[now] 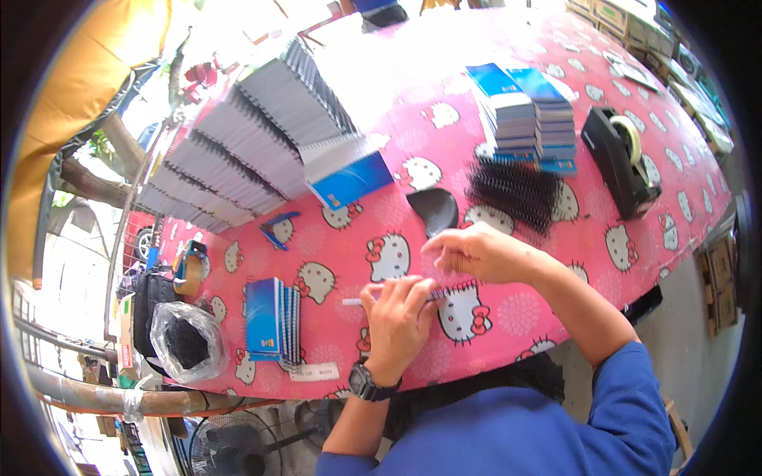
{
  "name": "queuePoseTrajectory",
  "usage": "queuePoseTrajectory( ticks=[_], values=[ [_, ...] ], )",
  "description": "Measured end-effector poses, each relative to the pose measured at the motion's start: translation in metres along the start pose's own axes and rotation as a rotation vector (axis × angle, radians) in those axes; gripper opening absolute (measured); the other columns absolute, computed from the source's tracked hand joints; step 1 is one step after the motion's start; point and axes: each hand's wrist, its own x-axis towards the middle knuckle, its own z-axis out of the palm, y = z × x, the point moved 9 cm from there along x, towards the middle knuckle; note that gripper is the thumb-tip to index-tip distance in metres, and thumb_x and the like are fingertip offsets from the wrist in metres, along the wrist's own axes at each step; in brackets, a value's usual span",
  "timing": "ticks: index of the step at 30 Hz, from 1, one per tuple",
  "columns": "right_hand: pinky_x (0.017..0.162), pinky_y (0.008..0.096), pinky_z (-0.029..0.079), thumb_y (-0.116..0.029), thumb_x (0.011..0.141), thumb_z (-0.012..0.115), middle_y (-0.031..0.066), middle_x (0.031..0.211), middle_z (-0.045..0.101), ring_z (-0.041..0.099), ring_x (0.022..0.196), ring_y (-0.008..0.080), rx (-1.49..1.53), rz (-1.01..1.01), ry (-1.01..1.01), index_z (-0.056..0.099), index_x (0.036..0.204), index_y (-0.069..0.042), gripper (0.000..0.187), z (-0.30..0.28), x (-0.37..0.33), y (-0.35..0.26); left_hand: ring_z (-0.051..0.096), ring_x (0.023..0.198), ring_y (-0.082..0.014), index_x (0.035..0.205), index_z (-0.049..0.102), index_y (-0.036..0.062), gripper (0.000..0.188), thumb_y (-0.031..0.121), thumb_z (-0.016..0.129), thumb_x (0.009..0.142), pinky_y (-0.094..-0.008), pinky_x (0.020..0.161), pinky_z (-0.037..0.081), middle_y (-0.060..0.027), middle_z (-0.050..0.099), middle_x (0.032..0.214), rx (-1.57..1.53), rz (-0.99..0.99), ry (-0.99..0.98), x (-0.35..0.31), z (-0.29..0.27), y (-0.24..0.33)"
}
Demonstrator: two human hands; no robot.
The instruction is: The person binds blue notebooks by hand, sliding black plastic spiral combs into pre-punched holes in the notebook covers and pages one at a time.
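My left hand [399, 313], with a dark watch on its wrist, is closed on a thin notebook [352, 302] seen edge-on, its pages mostly hidden by the fingers. A dark spiral coil [464, 286] sticks out to the right from the notebook's edge. Just above the coil is my right hand [476, 252], its fingers loosely bent and apart, with nothing visible in them. A black scoop-shaped piece [435, 209] lies beyond the right fingertips. Further right is a pile of loose black coils [516, 190].
Tall stacks of coil-edged pages [262, 119] stand far left, a blue-covered notebook [353, 181] beside them. Blue notebooks [266, 317] lie near left. Blue pads [520, 115] are stacked at the back, left of a black tape dispenser [621, 163]. Blue pliers [279, 228] rest on the pink tablecloth [508, 317].
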Motion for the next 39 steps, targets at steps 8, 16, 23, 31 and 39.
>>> queuePoseTrajectory(
  ticks=[8,16,23,31,39],
  values=[
    [0.105,0.0514,0.031,-0.043,0.065,0.077,0.0246,0.138,0.038,0.037,0.125,0.0434,-0.61,-0.02,0.042,0.049,0.129,-0.016,0.075,-0.005,0.054,0.047,0.058,0.092,-0.0185,0.101,0.062,0.0153,0.024,0.03,0.065,0.083,-0.0388,0.086,0.032,0.0,0.064,0.095,-0.051,0.032,-0.048,-0.002,-0.01,0.002],
    [0.102,0.0466,0.036,-0.035,0.059,0.081,0.0243,0.136,0.038,0.041,0.121,0.0407,-0.532,0.021,0.092,0.053,0.124,-0.014,0.074,-0.01,0.045,0.051,0.059,0.094,-0.0165,0.099,0.062,0.0147,0.019,0.026,0.064,0.084,-0.0377,0.087,0.033,0.0001,0.065,0.101,-0.057,0.068,-0.044,-0.002,-0.008,0.005],
    [0.097,0.0442,0.04,-0.045,0.064,0.079,0.0245,0.123,0.049,0.049,0.112,0.0365,-0.592,-0.093,0.213,0.062,0.115,-0.01,0.064,-0.005,0.043,0.038,0.059,0.095,-0.017,0.1,0.062,0.015,0.018,0.028,0.062,0.086,-0.039,0.091,0.032,0.0005,0.065,0.102,-0.085,0.048,-0.056,-0.001,-0.011,0.002],
    [0.093,0.0381,0.041,-0.044,0.085,0.063,0.0152,0.113,0.061,0.055,0.107,0.0269,0.447,-0.054,-0.215,0.068,0.109,-0.009,0.043,-0.005,-0.002,0.014,0.058,0.091,-0.0182,0.083,0.064,0.0158,0.029,0.026,0.082,0.062,-0.0502,0.104,0.018,0.0019,0.063,0.085,0.021,-0.017,-0.041,-0.006,-0.02,-0.028],
    [0.095,0.0415,0.04,-0.047,0.076,0.072,0.0217,0.119,0.057,0.051,0.111,0.0339,0.409,-0.222,-0.131,0.07,0.105,-0.013,0.045,-0.007,-0.025,-0.035,0.059,0.085,-0.0184,0.074,0.064,0.0157,0.023,0.015,0.08,0.057,-0.0464,0.104,0.02,0.0022,0.061,0.076,-0.044,-0.034,0.012,-0.008,-0.021,-0.033]
  ],
)
